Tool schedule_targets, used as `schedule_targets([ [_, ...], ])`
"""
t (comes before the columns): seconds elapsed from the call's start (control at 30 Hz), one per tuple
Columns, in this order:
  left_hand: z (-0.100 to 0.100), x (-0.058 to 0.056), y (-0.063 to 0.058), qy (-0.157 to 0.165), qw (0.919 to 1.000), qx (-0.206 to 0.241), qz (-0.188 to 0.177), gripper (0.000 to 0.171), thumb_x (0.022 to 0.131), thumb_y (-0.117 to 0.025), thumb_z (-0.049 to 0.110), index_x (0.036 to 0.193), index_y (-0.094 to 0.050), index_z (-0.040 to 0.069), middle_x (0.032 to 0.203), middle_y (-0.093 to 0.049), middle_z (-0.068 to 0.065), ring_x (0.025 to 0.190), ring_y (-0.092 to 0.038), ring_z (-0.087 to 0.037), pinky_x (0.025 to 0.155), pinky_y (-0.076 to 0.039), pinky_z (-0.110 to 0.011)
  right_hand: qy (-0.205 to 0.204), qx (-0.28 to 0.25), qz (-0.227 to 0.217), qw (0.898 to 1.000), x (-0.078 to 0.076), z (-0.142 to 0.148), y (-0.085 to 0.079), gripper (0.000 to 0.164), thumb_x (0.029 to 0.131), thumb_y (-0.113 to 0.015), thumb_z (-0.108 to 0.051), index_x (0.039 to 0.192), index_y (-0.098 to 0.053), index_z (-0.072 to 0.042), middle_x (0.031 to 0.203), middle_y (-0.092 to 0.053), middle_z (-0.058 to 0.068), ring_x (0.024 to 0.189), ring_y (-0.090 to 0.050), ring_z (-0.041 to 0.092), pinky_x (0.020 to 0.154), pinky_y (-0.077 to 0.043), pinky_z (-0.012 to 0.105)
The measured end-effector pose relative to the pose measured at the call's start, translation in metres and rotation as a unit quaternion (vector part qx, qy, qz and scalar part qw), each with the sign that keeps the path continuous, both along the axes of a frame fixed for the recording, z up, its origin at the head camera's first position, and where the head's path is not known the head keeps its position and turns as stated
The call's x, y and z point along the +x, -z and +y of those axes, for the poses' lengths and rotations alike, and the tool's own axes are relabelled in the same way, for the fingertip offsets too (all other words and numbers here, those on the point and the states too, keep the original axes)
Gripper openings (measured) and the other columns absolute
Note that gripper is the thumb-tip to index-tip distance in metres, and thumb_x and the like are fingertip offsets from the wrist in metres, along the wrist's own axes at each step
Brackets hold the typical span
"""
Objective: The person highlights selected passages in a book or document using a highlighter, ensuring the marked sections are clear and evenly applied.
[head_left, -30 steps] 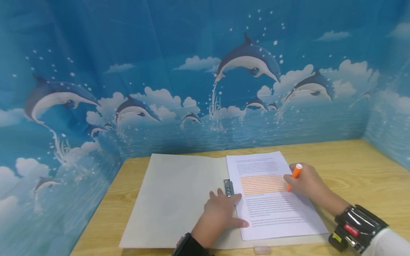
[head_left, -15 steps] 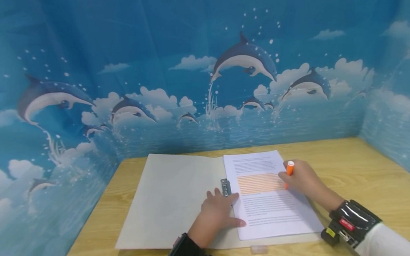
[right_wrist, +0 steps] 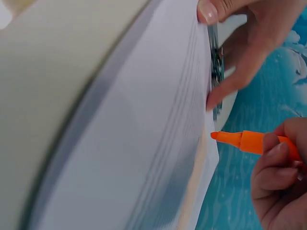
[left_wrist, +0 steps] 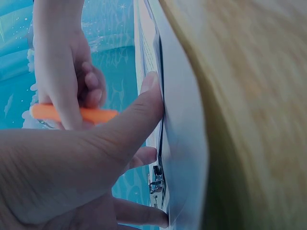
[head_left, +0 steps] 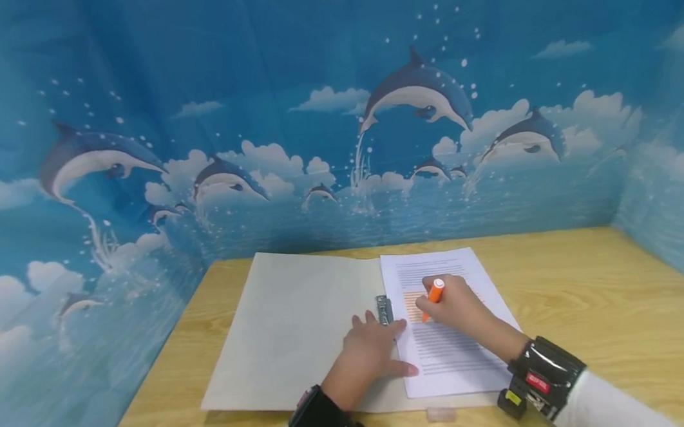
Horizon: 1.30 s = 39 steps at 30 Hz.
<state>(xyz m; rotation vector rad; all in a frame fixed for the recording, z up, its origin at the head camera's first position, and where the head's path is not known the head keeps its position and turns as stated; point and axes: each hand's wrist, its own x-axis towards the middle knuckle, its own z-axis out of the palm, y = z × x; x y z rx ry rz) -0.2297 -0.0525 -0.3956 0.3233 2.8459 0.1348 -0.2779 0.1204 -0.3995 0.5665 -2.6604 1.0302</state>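
My right hand (head_left: 454,304) pinches an orange highlighter (head_left: 435,294) over the printed sheets (head_left: 466,368). Its tip (right_wrist: 214,135) points at the page near the left end of a block of lines marked in orange; in the right wrist view it looks just off the paper. Spread fingers of my left hand (head_left: 367,354) rest on the left edge of the sheets, thumb lower down. Beside those fingers is the metal clip (head_left: 384,310) of the opened folder (head_left: 290,326), which lies under the sheets. Part of the orange block is hidden behind my right hand.
A small translucent block (head_left: 441,414) lies at the folder's front edge. The wooden table (head_left: 601,290) extends right of the folder. Behind the table hangs a blue curtain (head_left: 296,222) printed with dolphins.
My right hand has moved left across the page with the highlighter, from the right end of the orange lines to their left end. The left hand keeps its place on the sheets.
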Motion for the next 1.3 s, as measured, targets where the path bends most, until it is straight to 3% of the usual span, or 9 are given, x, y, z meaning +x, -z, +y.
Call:
schedule_targets([
  [0.17,-0.001,-0.001,0.002,0.002,1.0,0.004,0.0,0.085,0.059,-0.067,0.069,0.136,-0.045,0.039,0.145,-0.041,-0.024,0.128,-0.034,-0.05,0.091,-0.048,-0.062,-0.009,-0.006,0.0,1.0,0.0,-0.014,0.004,0.03,0.071,-0.065,-0.005,0.058,-0.039,-0.012,0.049,-0.03,-0.007,0.041,-0.031,0.003,0.041,-0.026,0.019],
  [0.43,-0.001,-0.001,0.002,-0.007,1.0,0.002,0.005,0.084,0.058,-0.068,0.068,0.135,-0.045,0.042,0.145,-0.043,-0.022,0.128,-0.036,-0.049,0.09,-0.049,-0.061,0.008,-0.001,-0.031,0.999,0.0,-0.023,0.004,0.011,0.072,-0.066,-0.009,0.067,-0.056,-0.007,0.052,-0.041,-0.004,0.041,-0.037,0.005,0.039,-0.03,0.019],
  [0.93,0.0,-0.001,0.003,0.0,0.9998,-0.019,0.009,0.085,0.058,-0.066,0.071,0.136,-0.044,0.042,0.144,-0.043,-0.021,0.128,-0.037,-0.047,0.09,-0.051,-0.058,0.032,-0.01,-0.052,0.998,0.0,-0.023,0.006,0.031,0.072,-0.064,-0.005,0.059,-0.037,-0.011,0.05,-0.03,-0.005,0.041,-0.032,0.007,0.04,-0.027,0.02],
  [1.3,0.0,0.0,0.001,-0.014,0.9998,-0.015,0.005,0.086,0.057,-0.067,0.07,0.135,-0.044,0.042,0.146,-0.042,-0.02,0.13,-0.035,-0.047,0.092,-0.049,-0.058,0.056,-0.005,-0.07,0.996,-0.004,-0.006,0.006,0.032,0.074,-0.063,-0.006,0.059,-0.035,-0.012,0.051,-0.027,-0.004,0.041,-0.031,0.008,0.039,-0.026,0.021],
])
